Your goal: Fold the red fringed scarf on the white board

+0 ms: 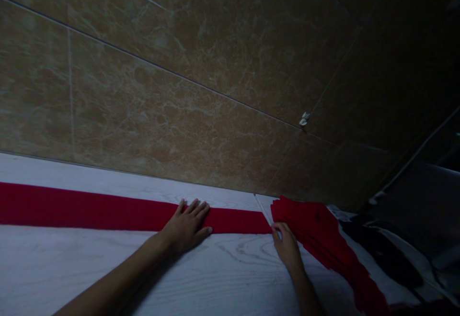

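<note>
A long red fabric strip [89, 208] lies flat along the pale wood-grain table [230, 268], running in from the left edge. My left hand [187, 225] rests on it with fingers spread, palm down. At the strip's right end, my right hand [285, 244] has its thumb and forefinger pinched on the strip's lower corner. Just right of that hand sits a pile of layered red fabric [323, 234], which extends down toward the bottom edge.
A brown marbled tile wall [187, 95] rises behind the table. A small white fitting [304, 118] is on it. Black and white items [384, 253] lie beyond the red pile at the dark right side.
</note>
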The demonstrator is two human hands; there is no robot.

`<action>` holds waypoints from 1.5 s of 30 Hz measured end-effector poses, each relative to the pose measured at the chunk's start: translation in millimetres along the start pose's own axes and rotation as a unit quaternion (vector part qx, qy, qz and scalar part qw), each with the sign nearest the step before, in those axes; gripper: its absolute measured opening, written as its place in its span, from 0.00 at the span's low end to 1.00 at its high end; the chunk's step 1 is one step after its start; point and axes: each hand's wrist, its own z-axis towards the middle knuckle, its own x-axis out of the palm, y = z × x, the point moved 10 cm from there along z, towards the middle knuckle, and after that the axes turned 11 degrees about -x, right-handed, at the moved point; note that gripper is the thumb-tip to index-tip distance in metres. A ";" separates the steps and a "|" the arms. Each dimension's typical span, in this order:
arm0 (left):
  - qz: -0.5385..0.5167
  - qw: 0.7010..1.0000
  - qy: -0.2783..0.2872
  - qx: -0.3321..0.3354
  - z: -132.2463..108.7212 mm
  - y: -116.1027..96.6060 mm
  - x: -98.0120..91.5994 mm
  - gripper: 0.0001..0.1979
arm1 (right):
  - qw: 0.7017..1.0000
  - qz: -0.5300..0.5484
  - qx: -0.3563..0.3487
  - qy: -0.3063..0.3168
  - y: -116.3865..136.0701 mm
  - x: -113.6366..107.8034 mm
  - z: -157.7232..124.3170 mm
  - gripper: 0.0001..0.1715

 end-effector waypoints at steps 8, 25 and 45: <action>0.015 1.000 0.016 -0.012 0.6 0.0 0.3 0.38 | 0.999 -0.010 0.024 -0.037 -2.3 -7.1 -1.5 0.13; 0.018 0.999 0.023 -0.013 -2.1 -1.0 -0.9 0.39 | 0.997 -0.037 0.029 -0.062 -6.3 -11.8 -5.3 0.10; -0.012 1.000 0.004 0.015 -1.2 3.2 -0.2 0.40 | 0.989 0.016 -0.067 0.130 36.9 46.9 26.8 0.44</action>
